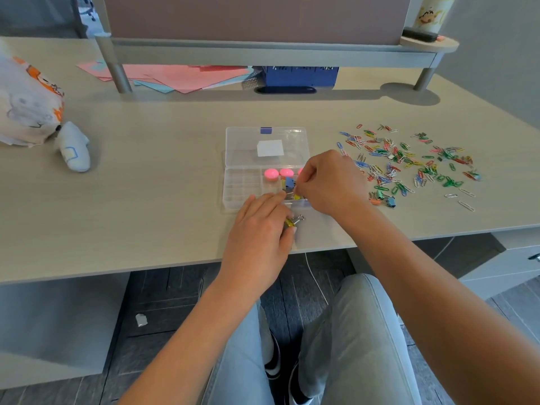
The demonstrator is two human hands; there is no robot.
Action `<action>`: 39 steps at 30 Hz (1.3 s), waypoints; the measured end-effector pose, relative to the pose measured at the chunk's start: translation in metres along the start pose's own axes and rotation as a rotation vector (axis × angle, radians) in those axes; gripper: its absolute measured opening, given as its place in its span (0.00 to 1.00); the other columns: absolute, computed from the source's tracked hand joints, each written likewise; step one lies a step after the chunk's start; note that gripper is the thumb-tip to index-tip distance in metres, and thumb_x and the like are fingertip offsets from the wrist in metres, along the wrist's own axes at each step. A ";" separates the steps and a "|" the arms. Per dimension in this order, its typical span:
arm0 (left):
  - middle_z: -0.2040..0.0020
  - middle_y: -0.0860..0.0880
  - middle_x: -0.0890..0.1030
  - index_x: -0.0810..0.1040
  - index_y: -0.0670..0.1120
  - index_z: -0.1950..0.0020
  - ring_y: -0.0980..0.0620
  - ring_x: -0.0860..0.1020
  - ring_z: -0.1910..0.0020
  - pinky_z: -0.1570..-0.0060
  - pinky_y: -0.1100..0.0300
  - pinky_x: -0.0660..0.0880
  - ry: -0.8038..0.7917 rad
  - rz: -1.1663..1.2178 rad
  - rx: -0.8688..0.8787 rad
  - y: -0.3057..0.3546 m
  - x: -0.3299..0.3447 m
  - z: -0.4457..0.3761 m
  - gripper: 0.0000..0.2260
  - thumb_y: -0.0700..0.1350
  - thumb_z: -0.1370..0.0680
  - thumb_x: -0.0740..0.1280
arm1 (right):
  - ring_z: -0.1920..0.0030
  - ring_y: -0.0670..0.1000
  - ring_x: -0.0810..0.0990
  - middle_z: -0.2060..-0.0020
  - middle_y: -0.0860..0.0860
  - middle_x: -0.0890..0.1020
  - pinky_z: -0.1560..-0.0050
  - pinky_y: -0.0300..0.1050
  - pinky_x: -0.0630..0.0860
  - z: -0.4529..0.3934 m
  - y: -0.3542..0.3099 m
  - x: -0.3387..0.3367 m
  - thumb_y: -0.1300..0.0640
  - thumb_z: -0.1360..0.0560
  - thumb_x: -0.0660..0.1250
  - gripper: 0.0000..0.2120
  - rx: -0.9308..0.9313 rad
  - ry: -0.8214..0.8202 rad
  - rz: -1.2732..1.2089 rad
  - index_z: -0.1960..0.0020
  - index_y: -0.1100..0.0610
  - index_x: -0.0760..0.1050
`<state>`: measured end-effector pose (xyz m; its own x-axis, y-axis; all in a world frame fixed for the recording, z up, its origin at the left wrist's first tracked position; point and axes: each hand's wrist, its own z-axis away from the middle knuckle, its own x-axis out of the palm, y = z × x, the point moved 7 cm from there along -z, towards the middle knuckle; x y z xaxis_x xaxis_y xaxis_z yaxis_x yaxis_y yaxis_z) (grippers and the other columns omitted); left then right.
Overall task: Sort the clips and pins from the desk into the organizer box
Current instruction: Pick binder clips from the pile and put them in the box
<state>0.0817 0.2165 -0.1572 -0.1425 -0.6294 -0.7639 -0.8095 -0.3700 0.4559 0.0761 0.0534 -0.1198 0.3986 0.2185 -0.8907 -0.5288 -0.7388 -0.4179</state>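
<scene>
The left hand (pixel 261 226) lay knuckles-up at the near edge of the clear organizer box (pixel 242 185), its fingers curled around a yellow binder clip (pixel 293 221) whose wire loops stuck out just past the fingertips, towards the right hand. The right hand (pixel 330 182) hovered over the box's right-hand compartments, fingers bent and pinched together on something small; what it held could not be made out, though wire handles showed just under the fingertips. Directly beneath and beside those fingertips sat blue and yellow binder clips (pixel 290 184) already in a compartment, with pink round-headed pins (pixel 271 173) in the cell just beyond the left hand's fingers. Well to the right of the right hand, a loose scatter of coloured paper clips (pixel 409 162) covered the desk (pixel 146 185), and a few more binder clips (pixel 385 200) lay near its wrist.
</scene>
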 end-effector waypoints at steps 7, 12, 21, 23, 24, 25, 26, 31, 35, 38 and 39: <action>0.31 0.48 0.77 0.80 0.46 0.45 0.49 0.71 0.30 0.24 0.48 0.58 -0.009 -0.015 0.005 0.000 0.000 0.000 0.07 0.44 0.22 0.67 | 0.60 0.54 0.82 0.59 0.50 0.83 0.64 0.43 0.73 -0.009 -0.006 -0.002 0.57 0.28 0.67 0.06 -0.011 -0.056 0.058 0.54 0.53 0.82; 0.31 0.48 0.76 0.80 0.46 0.45 0.49 0.71 0.30 0.24 0.48 0.58 -0.010 -0.011 0.003 -0.001 0.000 -0.001 0.07 0.45 0.22 0.67 | 0.60 0.56 0.81 0.58 0.51 0.82 0.61 0.46 0.78 -0.010 -0.008 -0.002 0.58 0.29 0.67 0.07 -0.019 -0.057 0.116 0.52 0.54 0.80; 0.29 0.47 0.75 0.81 0.46 0.44 0.48 0.70 0.29 0.24 0.51 0.55 -0.023 -0.019 -0.002 -0.001 0.000 0.000 0.08 0.45 0.21 0.67 | 0.64 0.54 0.74 0.59 0.52 0.76 0.63 0.45 0.68 -0.010 -0.028 -0.010 0.62 0.29 0.68 0.09 -0.115 -0.045 0.304 0.50 0.53 0.77; 0.29 0.47 0.75 0.81 0.46 0.45 0.48 0.70 0.29 0.24 0.51 0.56 -0.019 -0.023 -0.004 -0.002 0.000 0.000 0.07 0.45 0.22 0.67 | 0.61 0.56 0.76 0.57 0.53 0.78 0.63 0.45 0.66 -0.007 -0.032 -0.009 0.61 0.28 0.69 0.10 -0.175 -0.024 0.354 0.48 0.53 0.78; 0.30 0.47 0.75 0.81 0.46 0.45 0.48 0.71 0.30 0.24 0.50 0.57 -0.013 -0.022 -0.004 -0.002 0.000 -0.001 0.07 0.45 0.22 0.67 | 0.61 0.56 0.76 0.56 0.53 0.79 0.63 0.44 0.66 -0.005 -0.033 -0.007 0.61 0.28 0.69 0.10 -0.206 -0.014 0.380 0.48 0.53 0.78; 0.31 0.47 0.76 0.81 0.46 0.46 0.48 0.71 0.31 0.25 0.49 0.58 -0.006 -0.021 -0.004 -0.001 0.000 -0.001 0.07 0.45 0.22 0.67 | 0.60 0.57 0.76 0.55 0.53 0.80 0.63 0.44 0.66 -0.003 -0.034 -0.006 0.61 0.28 0.69 0.10 -0.232 -0.005 0.397 0.48 0.52 0.79; 0.32 0.47 0.77 0.81 0.46 0.46 0.47 0.72 0.31 0.25 0.48 0.59 -0.001 -0.021 -0.002 -0.001 0.000 -0.001 0.07 0.45 0.22 0.66 | 0.60 0.57 0.77 0.55 0.53 0.81 0.62 0.44 0.67 -0.001 -0.033 -0.005 0.60 0.27 0.69 0.09 -0.251 0.005 0.401 0.48 0.52 0.79; 0.33 0.47 0.78 0.81 0.46 0.46 0.47 0.72 0.32 0.26 0.48 0.60 0.013 -0.024 0.006 -0.001 0.000 -0.001 0.07 0.43 0.22 0.67 | 0.55 0.58 0.80 0.53 0.53 0.81 0.60 0.45 0.67 0.004 -0.029 -0.005 0.58 0.26 0.68 0.08 -0.254 0.009 0.369 0.47 0.51 0.80; 0.34 0.48 0.78 0.81 0.46 0.46 0.48 0.72 0.33 0.25 0.49 0.59 0.014 -0.029 0.007 0.000 0.001 -0.002 0.07 0.43 0.22 0.67 | 0.55 0.57 0.80 0.52 0.53 0.81 0.60 0.45 0.68 0.005 -0.030 -0.006 0.56 0.25 0.69 0.08 -0.241 0.015 0.362 0.46 0.52 0.79; 0.33 0.48 0.77 0.81 0.46 0.45 0.48 0.72 0.33 0.26 0.47 0.61 0.005 -0.028 0.002 -0.001 0.002 -0.002 0.07 0.42 0.22 0.67 | 0.58 0.56 0.77 0.53 0.54 0.81 0.61 0.45 0.67 0.008 -0.028 -0.006 0.57 0.24 0.66 0.07 -0.246 0.022 0.354 0.47 0.52 0.79; 0.32 0.48 0.77 0.81 0.46 0.45 0.48 0.72 0.33 0.27 0.46 0.62 0.002 -0.029 -0.001 -0.001 0.003 -0.003 0.08 0.42 0.22 0.67 | 0.59 0.56 0.77 0.54 0.53 0.81 0.63 0.45 0.66 0.009 -0.027 -0.006 0.58 0.24 0.65 0.07 -0.248 0.035 0.346 0.47 0.53 0.79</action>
<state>0.0838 0.2135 -0.1587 -0.1180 -0.6196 -0.7760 -0.8125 -0.3890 0.4342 0.0809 0.0777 -0.1049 0.2566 -0.0880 -0.9625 -0.4414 -0.8966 -0.0357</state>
